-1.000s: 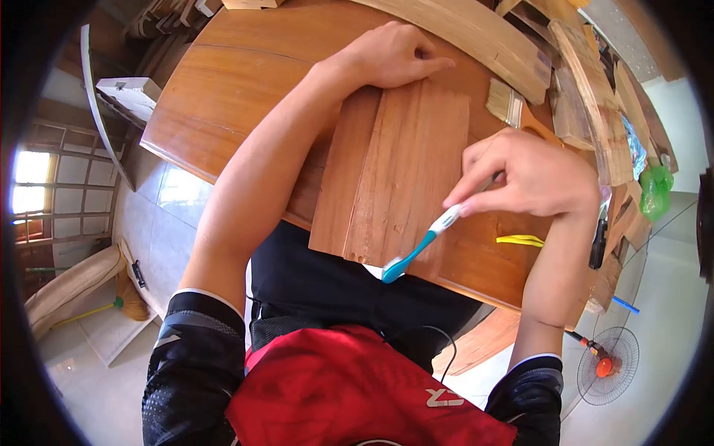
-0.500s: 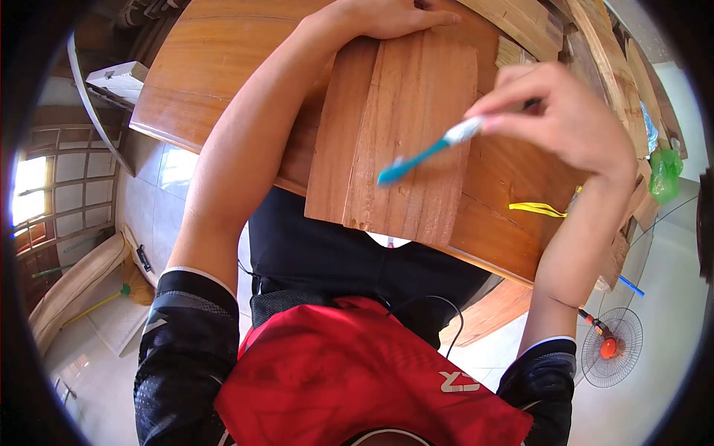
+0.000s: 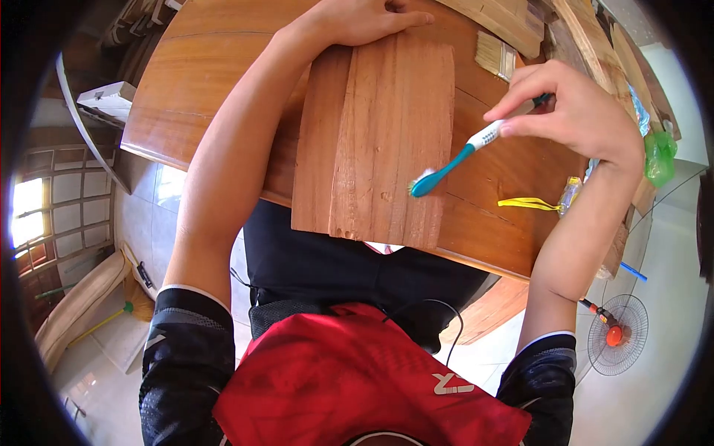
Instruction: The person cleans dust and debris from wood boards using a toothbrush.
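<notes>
A thick reddish-brown wooden board (image 3: 394,141) lies lengthwise on the table, its near end jutting over the front edge. At its far end is my left hand (image 3: 364,21), thumb stretched along the board's top and the other fingers partly cut off by the frame. A toothbrush (image 3: 455,160) with a teal neck and white grip is pinched between the thumb and fingers of my right hand (image 3: 569,111). Its bristled head hangs over the right side of the board near the lower end, bristles toward the left.
The polished wooden table (image 3: 201,82) extends left and right. Beyond my right hand lie a flat paintbrush (image 3: 494,56) and several wood planks (image 3: 584,37). A yellow strap (image 3: 528,202) rests near my right forearm, and a green plastic bag (image 3: 660,158) hangs at the far right.
The toothbrush has moved right across the board, from about its middle to near its right edge. My left hand keeps its place at the board's far end.
</notes>
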The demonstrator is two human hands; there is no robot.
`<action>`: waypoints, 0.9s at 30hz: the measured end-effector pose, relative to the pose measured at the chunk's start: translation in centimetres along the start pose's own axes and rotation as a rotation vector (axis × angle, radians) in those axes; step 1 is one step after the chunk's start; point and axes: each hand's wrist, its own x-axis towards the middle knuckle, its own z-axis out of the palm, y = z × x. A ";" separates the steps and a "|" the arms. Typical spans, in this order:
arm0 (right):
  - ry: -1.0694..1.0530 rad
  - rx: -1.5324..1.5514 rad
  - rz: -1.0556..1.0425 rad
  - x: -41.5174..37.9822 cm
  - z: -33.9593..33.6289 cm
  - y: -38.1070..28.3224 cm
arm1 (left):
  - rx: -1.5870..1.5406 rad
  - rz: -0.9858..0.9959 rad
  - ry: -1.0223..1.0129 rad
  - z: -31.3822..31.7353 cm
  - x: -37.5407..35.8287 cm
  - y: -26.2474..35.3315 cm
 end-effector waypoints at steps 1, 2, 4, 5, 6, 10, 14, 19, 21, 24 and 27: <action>-0.006 -0.045 -0.080 0.0 0.4 0.0 | -0.015 -0.003 0.012 0.1 -0.1 -0.1; -0.076 -0.038 -0.079 0.1 0.7 -0.2 | -0.029 -0.002 0.020 0.2 -0.2 -0.1; -0.189 -0.018 -0.069 0.4 1.2 -1.0 | -0.055 0.022 0.022 0.7 0.0 -0.7; -0.047 -0.073 -0.121 0.2 1.1 0.3 | -0.072 0.039 0.027 1.2 -0.1 -1.4; 0.028 -0.026 -0.107 0.5 0.9 0.9 | -0.092 0.058 0.040 1.3 0.0 -1.8; -0.049 0.068 -0.166 0.9 0.8 0.8 | -0.123 0.006 0.024 0.9 -0.3 -0.5; -0.028 -0.005 -0.221 1.5 1.3 0.9 | -0.039 -0.005 -0.012 0.4 -0.4 -0.2; 0.144 0.035 -0.283 2.2 2.3 0.9 | -0.122 -0.007 0.001 0.5 -0.6 0.0; 0.047 -0.009 -0.299 1.9 2.6 0.6 | -0.139 0.021 -0.002 0.7 -0.3 -0.1; 0.060 0.030 -0.048 0.8 0.6 0.9 | -0.138 0.007 0.009 1.1 -0.2 -0.5; 0.483 -0.062 -0.002 1.9 1.2 1.8 | -0.147 -0.030 0.016 1.1 -0.5 -0.4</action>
